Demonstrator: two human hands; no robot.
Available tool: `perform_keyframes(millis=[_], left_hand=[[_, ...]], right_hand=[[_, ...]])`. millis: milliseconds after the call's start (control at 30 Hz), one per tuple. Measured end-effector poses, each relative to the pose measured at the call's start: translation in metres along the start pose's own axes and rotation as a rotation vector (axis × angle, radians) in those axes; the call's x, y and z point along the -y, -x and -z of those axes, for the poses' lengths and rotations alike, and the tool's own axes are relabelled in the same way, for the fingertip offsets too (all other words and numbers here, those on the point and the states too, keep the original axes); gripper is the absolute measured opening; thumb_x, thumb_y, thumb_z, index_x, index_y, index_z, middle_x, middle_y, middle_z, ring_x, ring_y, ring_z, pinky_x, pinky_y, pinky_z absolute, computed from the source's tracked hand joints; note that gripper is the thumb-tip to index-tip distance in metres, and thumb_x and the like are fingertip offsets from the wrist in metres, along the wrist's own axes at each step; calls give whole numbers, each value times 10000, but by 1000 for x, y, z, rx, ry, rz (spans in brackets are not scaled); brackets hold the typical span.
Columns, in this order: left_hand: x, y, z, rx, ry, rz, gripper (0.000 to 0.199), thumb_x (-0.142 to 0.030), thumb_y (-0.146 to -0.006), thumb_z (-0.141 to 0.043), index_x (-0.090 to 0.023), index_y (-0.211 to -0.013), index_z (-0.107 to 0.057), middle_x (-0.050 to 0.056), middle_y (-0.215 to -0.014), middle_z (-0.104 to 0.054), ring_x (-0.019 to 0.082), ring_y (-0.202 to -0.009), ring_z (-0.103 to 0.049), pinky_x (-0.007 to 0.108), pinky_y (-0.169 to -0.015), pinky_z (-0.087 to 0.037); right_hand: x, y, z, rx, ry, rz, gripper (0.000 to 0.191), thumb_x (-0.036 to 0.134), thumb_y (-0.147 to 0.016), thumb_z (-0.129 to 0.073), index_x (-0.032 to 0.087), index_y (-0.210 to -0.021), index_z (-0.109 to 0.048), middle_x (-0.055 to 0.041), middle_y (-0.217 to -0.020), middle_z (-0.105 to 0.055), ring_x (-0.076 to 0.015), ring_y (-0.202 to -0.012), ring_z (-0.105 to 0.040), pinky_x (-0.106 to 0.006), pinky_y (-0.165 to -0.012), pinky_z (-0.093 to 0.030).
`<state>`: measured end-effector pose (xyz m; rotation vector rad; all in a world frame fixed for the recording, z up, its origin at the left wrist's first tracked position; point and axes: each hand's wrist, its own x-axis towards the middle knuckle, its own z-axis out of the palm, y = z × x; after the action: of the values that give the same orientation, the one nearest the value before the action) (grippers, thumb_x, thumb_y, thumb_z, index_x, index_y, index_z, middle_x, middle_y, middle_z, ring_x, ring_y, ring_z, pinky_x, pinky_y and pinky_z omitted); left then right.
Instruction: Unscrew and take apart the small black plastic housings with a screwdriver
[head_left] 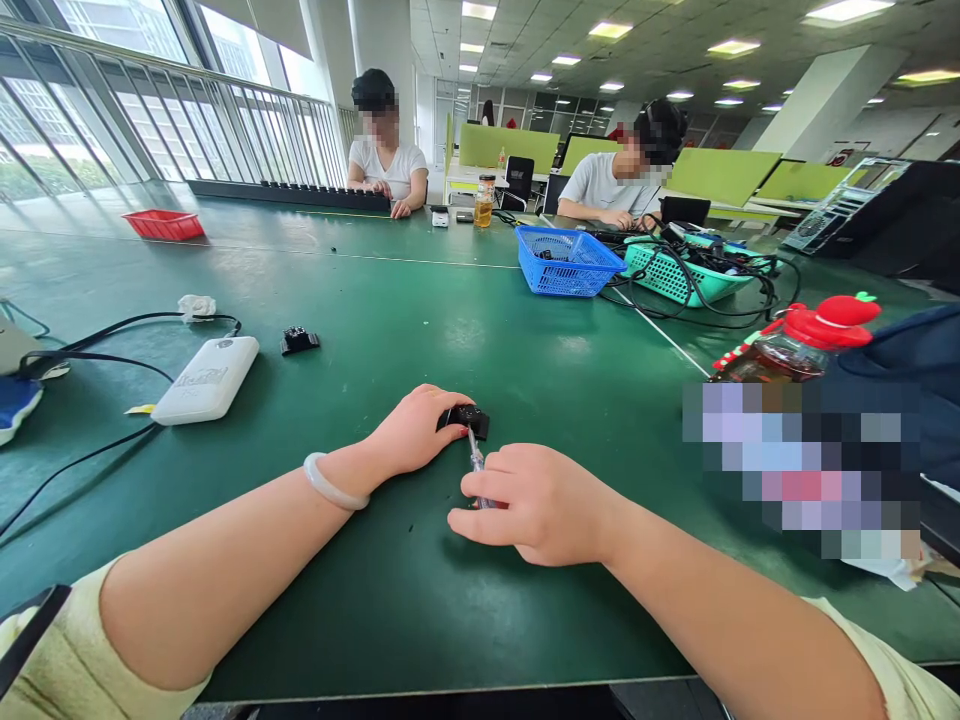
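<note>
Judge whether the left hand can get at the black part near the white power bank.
Probably yes: bare tabletop lies between that part and the left hand, though it holds another black part.

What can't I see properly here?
All in the head view:
Tool: mostly hidden by the right hand.
Black part: one end covered by the left hand; details too small.
Blue basket: walls hide some contents.
Patch by the red lid: blurred into squares.
Blue cloth: cut off by the right edge.

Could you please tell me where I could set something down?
The green tabletop is largely bare between the red plastic tray and blue plastic basket; the right side is crowded with a teal plastic basket, black cables and a red-lidded bottle.
</note>
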<state>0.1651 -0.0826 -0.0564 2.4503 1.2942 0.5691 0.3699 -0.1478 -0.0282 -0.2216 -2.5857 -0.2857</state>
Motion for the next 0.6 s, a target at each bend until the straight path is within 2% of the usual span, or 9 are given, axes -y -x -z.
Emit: perform_keyframes(millis=[133, 267, 433, 600], left_hand=[[1, 0, -1, -5, 3, 9, 334, -259, -880, -592, -232, -1205, -662, 40, -1136, -715, 264, -1114, -587, 432, -1032, -448], [2, 0, -1, 3, 4, 5, 346, -257, -878, -590, -225, -1216, -656, 43, -1160, -710, 267, -1121, -582, 436, -1035, -445], [1, 0, -1, -5, 8, 11, 322, -250, -873, -580, -233, -1186, -653, 35, -1139, -713, 263, -1106, -591, 439, -1026, -451], [2, 0, -2, -16, -13, 49, 305, -278, -856, -597, -194, -1148, -637, 74, -1148, -695, 281, -1115, -589, 446, -1000, -472]], right_hand=[[1, 0, -4, 48, 2, -13, 350, 37, -877, -470, 269, -977, -711, 6, -754, -591, -138, -584, -272, -279, -592, -290], [1, 1, -7, 83, -14, -43, 254, 103, -913, -512, 256, -913, -715, 6, -769, -596, -132, -593, -297, -273, -595, -296], [-1, 3, -7, 35, 7, -24, 314, 16, -844, -497, 236, -922, -706, -4, -798, -608, -133, -609, -316, -275, -616, -314], [-3, 5, -6, 2, 41, -16, 319, -3, -838, -474, 213, -926, -691, -18, -814, -618, -134, -631, -361, -281, -626, -352]])
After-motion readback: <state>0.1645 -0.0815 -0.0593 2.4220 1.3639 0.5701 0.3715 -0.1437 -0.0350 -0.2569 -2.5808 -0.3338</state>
